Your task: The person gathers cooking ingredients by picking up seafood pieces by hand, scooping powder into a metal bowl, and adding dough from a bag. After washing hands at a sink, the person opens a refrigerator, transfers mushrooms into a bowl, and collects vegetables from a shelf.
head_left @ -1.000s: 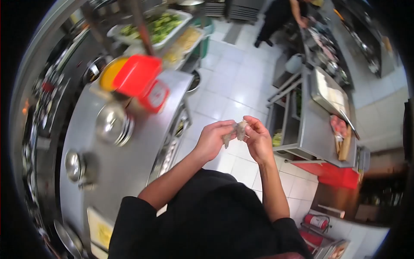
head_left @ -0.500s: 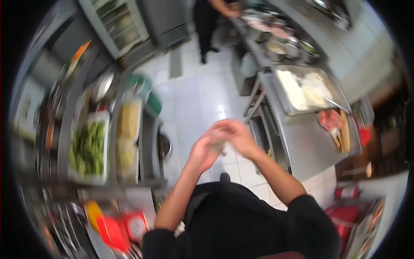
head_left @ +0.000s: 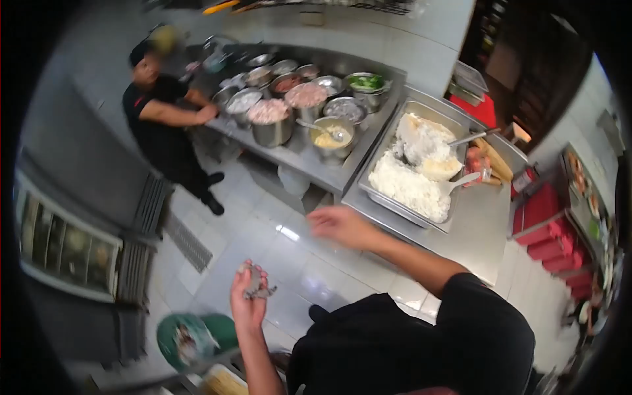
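Low in front of me, my left hand is turned palm up with its fingers curled around a limp grey piece. A ragged end of that piece hangs over the edge of the palm; its kind I cannot make out. My right hand is apart from the left, over the floor by the corner of the steel table. Its fingers are stretched out, slightly blurred, and nothing shows in them. Nearest to it is a deep metal tray of white rice-like food, with a white spatula and a metal-handled utensil in it.
On the left counter stand several metal pots, including ones with pink minced food. A co-worker stands at its far end. A green bin is at lower left. Beside the tray lie a pinkish bag and red containers.
The view has swung to the right. My hands, close together before, are now apart: the left is lower with the grey piece, the right is extended toward the table.
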The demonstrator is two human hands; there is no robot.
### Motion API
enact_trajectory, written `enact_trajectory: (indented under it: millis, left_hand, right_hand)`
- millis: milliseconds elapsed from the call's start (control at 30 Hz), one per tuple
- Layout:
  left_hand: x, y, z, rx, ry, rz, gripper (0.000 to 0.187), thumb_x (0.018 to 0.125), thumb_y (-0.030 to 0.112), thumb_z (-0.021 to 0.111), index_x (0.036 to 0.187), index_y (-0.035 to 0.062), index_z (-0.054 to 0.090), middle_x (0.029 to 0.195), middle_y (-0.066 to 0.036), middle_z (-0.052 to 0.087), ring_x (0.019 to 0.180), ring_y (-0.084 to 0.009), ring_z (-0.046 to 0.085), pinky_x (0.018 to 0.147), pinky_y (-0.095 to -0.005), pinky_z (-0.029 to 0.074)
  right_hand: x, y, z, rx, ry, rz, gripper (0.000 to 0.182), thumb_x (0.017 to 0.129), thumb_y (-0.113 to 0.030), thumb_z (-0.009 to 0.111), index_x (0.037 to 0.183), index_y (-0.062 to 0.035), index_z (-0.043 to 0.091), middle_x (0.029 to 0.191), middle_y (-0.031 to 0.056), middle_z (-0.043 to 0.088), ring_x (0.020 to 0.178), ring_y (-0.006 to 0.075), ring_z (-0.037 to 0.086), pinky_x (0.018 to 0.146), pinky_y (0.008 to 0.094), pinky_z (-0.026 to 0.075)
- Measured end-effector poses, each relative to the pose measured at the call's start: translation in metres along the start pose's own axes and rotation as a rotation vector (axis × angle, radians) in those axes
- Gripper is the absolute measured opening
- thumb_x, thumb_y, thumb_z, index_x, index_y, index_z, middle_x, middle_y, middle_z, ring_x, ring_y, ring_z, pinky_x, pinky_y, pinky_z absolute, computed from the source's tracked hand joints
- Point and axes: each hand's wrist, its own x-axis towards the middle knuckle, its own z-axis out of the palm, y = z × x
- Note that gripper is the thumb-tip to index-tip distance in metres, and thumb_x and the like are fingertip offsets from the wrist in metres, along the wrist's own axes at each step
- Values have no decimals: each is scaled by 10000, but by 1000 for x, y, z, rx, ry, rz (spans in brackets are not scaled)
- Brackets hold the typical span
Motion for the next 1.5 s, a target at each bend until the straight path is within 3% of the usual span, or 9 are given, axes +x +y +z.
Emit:
enact_trajectory:
  millis: [133,333,700,800,967,1033,1167,1333,1500]
  left_hand:
    - [167,72,45,256,-236,-25,267,813,148,605,1033,33,507,879,-83,563,769,-157,544,626,-241,439]
    - [407,133,113,461,-417,111,234,814,152,611,995,37,517,846,-67,567,746,-155,551,594,-241,428]
    - [803,255,121,855,-178,246,121,835,153,571,845,32,573,731,-33,561,615,-146,532,513,-282,444]
    - [907,260,132,895,-136,64,70,819,159,598,803,95,575,560,-5,459,433,-108,422,371,-262,345]
    - [1069,293,144,1118,98,261,75,773,119,585,763,48,566,589,-38,491,457,-137,466,367,-276,369]
    - [1161,312,130,1141,-65,244,89,790,103,562,762,24,531,647,-52,469,508,-168,434,413,-281,364]
    - [1220,313,143,1074,-239,201,174,784,195,532,743,29,569,655,-72,530,540,-200,507,464,-355,448]
    - [1343,329,121,1971,-598,622,273,824,237,518,734,-18,553,685,-75,552,579,-194,508,455,-330,378]
    - [1269,314,146,1600,-549,163,201,819,166,515,724,-10,537,635,-47,516,509,-161,460,452,-291,351]
  right_hand:
    - [-48,11,-114,-94,664,247,285,799,-91,584,1066,7,561,798,49,618,727,96,567,682,226,456]
    - [-57,-13,-129,-98,1312,319,311,780,-95,591,1072,9,561,778,27,605,676,94,539,608,206,404]
    - [234,-5,-135,-114,1069,224,239,816,-24,567,1053,8,566,804,-9,562,729,56,502,670,188,412]
    - [268,-4,-118,-220,1169,264,233,824,-39,573,1054,-7,571,810,-5,559,743,59,512,674,186,414]
    - [302,-6,-37,-203,1577,429,269,824,-87,581,1068,26,563,818,10,568,728,80,516,690,209,418]
    - [318,-12,-2,-184,1660,510,272,822,-95,584,1066,25,563,799,9,571,719,80,511,683,209,414]
    - [374,-30,55,-187,1792,626,258,823,-99,585,1053,15,570,773,11,576,702,79,503,664,210,410]
    - [424,-16,63,-277,1743,750,205,828,-77,567,1014,7,591,739,8,568,677,72,500,625,215,415]
    - [457,-13,57,-329,1703,765,199,831,-80,563,1008,5,594,700,-7,537,651,65,472,601,211,396]
